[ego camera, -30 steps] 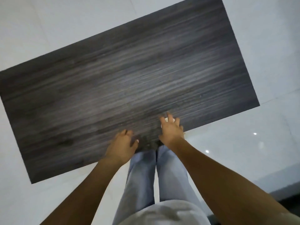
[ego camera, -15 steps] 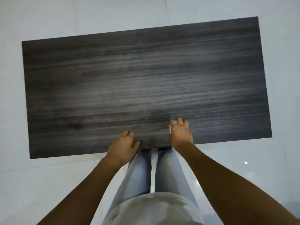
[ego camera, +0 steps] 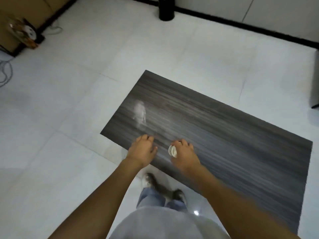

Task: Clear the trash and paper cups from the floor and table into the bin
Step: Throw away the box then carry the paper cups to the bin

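The cup (ego camera: 172, 151) is small, white and paper, seen end-on so that its round rim or base faces the camera; it looks slightly squashed, though motion blur hides the detail. The right hand (ego camera: 185, 154) holds it, fingers curled round it in a narrow grip, above the near edge of the bench (ego camera: 224, 135). The left hand (ego camera: 142, 150) hovers just beside it over the bench's near corner, fingers loosely curled and holding nothing. The bench top is dark grey wood grain, set at an angle across the view, with a pale smear of reflected light on its left part. The bin (ego camera: 166, 8), a black cylinder, stands on the floor (ego camera: 60, 118) far beyond the bench, against the dark skirting at the wall; the bench lies between the hands and the bin. The floor is pale glossy tile. At the far left a fan (ego camera: 22, 30) stands by a brown cupboard, with a cable (ego camera: 6, 73) looped on the tiles below it. At the right edge a dark object is cut off; I cannot tell what it is. Below the arms show blue jeans (ego camera: 153, 198) and blurred shoes.
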